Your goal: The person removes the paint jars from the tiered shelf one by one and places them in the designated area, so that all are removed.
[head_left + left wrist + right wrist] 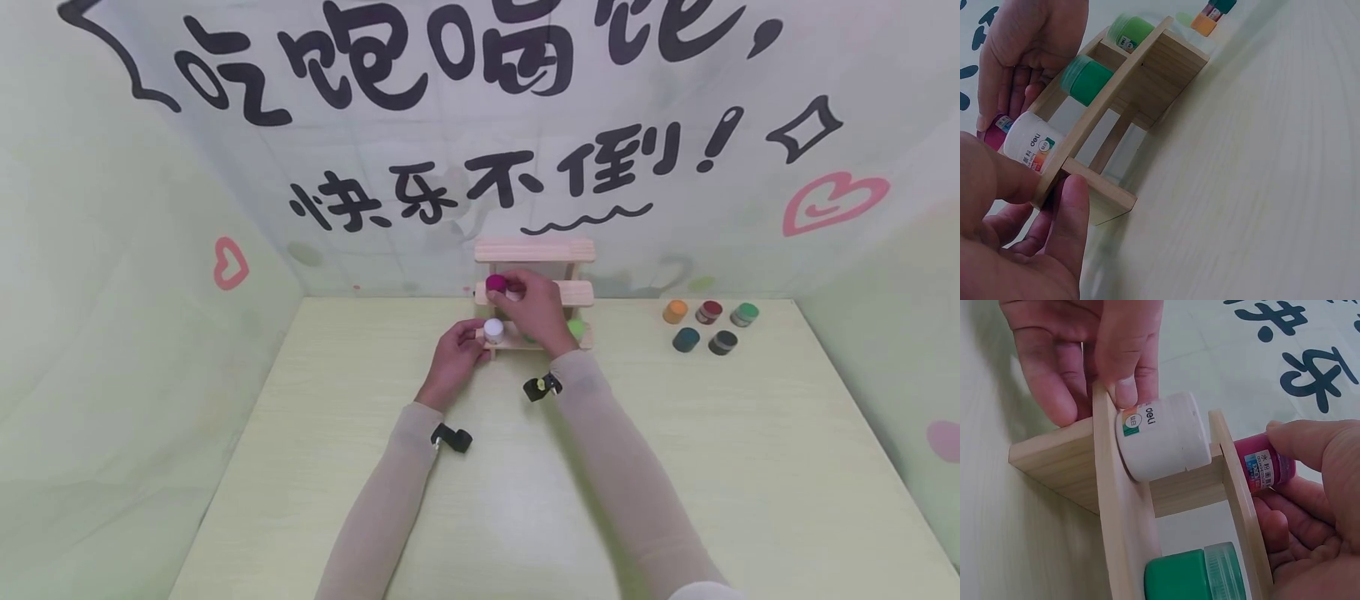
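A small stepped wooden rack (pixel 535 250) stands at the back of the table. At its left end my left hand (pixel 453 358) grips the lowest board, thumb on top and fingers beneath, as the left wrist view shows. Right beside that thumb stands a white paint jar (pixel 1163 437) with a printed label. My right hand (pixel 534 307) pinches a magenta paint jar (pixel 1266 462) between thumb and fingers, at the middle board. Farther along the lowest board are a green paint jar (pixel 1088 81) and a light green paint jar (pixel 1132 31), partly covered by my right arm in the head view.
Right of the rack, several paint jars stand on the table (pixel 750 467): orange (pixel 675 312), red (pixel 708 312) and green (pixel 745 314) behind, teal (pixel 686 339) and black (pixel 723 342) in front. A printed cloth (pixel 420 250) hangs close behind the rack.
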Motion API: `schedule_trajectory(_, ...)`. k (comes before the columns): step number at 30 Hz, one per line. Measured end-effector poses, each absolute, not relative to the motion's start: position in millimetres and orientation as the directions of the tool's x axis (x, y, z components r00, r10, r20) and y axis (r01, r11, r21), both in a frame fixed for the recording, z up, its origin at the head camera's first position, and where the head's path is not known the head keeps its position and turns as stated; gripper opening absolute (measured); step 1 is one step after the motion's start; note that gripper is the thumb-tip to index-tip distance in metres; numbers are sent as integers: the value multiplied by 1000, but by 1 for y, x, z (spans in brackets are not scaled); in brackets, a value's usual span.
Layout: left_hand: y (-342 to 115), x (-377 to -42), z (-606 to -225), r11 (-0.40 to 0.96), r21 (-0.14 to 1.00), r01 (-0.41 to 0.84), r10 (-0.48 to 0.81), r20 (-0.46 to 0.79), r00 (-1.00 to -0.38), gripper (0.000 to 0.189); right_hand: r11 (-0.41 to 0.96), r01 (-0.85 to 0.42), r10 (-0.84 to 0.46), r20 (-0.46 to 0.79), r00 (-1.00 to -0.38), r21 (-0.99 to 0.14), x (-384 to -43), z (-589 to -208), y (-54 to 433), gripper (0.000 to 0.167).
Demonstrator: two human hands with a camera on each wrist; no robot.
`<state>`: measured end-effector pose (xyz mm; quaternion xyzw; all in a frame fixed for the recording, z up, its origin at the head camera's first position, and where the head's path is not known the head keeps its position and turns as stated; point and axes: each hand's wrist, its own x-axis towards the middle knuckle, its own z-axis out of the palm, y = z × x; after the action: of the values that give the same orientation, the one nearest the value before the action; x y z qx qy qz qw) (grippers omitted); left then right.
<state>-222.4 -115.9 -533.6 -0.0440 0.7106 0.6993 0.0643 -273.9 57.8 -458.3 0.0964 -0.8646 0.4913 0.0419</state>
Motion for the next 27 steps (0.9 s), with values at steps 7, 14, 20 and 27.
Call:
schedule_trajectory(7, -115, -223, -534, 16, 988, -156, 38, -157, -987, 37, 509, -190, -114, 153, -982, -839, -271, -459, 60, 44)
schedule_trajectory(14, -115, -223, -535, 17, 987, -161, 37, -161, -986, 37, 410, -177, -107, 145, -984, -895, -267, -459, 64, 40)
schedule_trajectory(20, -116, -223, -533, 22, 987, -160, 43, -161, -986, 37, 355, -220, -133, 184, -974, -908, -259, -460, 74, 41)
schedule_trajectory(27, -118, -226, -532, 57, 986, -155, 51, -158, -986, 36, 358, -248, -135, 213, -968, -900, -246, -464, 101, 43)
